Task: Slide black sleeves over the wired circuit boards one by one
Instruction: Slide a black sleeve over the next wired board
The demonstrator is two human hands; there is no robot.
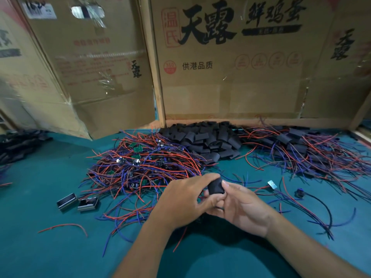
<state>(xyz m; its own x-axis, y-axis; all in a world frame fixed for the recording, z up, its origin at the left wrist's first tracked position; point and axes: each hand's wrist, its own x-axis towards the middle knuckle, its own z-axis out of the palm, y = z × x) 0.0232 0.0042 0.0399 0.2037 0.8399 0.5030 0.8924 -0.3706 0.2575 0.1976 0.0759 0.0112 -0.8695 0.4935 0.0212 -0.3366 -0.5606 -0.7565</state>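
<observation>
Both hands meet just above the desk [50, 247], near its front edge, closed together on one black sleeve [215, 186]. The left hand [186, 201] curls over the sleeve from the left, its fingers wrapped across the top. The right hand [239, 205] pinches the sleeve's lower right side between thumb and fingers. Whatever sits inside the sleeve is hidden by the fingers.

Just behind the left hand lies a tangled heap of wired circuit boards [140, 167], red and blue leads with small green boards showing through. Behind the hands, against the cardboard wall [230, 87], lies a pile of loose black sleeves [210, 139]. To the right is a spread of sleeved boards [297, 145] with trailing wires. Two small metal pieces [77, 202] lie left of the hands on the green surface.
</observation>
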